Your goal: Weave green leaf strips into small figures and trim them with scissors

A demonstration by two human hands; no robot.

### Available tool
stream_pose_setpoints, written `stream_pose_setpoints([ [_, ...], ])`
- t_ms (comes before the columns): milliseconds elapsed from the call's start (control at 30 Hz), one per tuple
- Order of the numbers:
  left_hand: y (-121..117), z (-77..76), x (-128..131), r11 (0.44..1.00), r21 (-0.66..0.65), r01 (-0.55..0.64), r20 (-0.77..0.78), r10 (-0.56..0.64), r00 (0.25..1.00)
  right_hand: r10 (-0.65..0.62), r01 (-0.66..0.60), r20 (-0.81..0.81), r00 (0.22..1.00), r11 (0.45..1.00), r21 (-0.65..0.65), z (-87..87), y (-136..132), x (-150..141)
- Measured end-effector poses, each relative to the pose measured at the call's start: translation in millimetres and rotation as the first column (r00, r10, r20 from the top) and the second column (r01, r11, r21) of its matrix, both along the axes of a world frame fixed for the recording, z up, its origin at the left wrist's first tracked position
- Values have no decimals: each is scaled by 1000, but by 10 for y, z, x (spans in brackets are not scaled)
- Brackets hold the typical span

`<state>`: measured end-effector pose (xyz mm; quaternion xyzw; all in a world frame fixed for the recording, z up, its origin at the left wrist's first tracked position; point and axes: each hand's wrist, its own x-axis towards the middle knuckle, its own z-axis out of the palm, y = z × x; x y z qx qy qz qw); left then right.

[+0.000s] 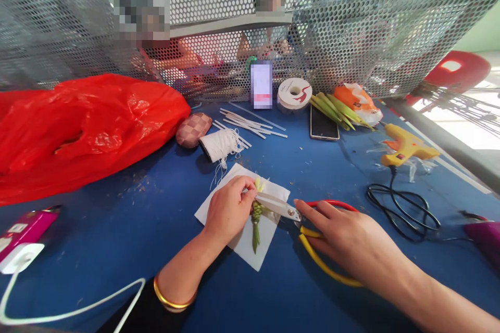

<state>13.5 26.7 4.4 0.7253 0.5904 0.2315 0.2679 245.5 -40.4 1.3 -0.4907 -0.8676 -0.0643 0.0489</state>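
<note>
My left hand (pixel 228 209) is closed in a pinch on a small green and yellow flower bud (pixel 256 217) that lies on a white paper sheet (pixel 241 243). My right hand (pixel 344 237) grips scissors (pixel 287 210) with red and yellow handles. Their open blades reach left and touch the bud near my left fingertips. A gold bangle (pixel 172 299) circles my left wrist.
A big red plastic bag (pixel 78 125) fills the left. A white thread spool (pixel 219 144), white sticks (pixel 250 122), tape roll (pixel 294 93), phone (pixel 323 125), green stalks (pixel 336 109), yellow glue gun (pixel 406 148) with black cord (pixel 406 208) lie on the blue table. Other people sit behind the mesh screen.
</note>
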Motion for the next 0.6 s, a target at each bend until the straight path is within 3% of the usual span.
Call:
stream_pose_setpoints([
  [267,6,-1,-6,996,-84,-21,91,29,995,-10,8,-49,999,999,-44,-18,-23,7],
  [467,27,-35,-27,996,-29,-81,175,85,981,-23,8,-182,983,997,-82,51,-14,101],
  [600,46,9,-52,980,-10,-201,233,197,952,-177,136,-320,931,980,-148,71,62,289],
])
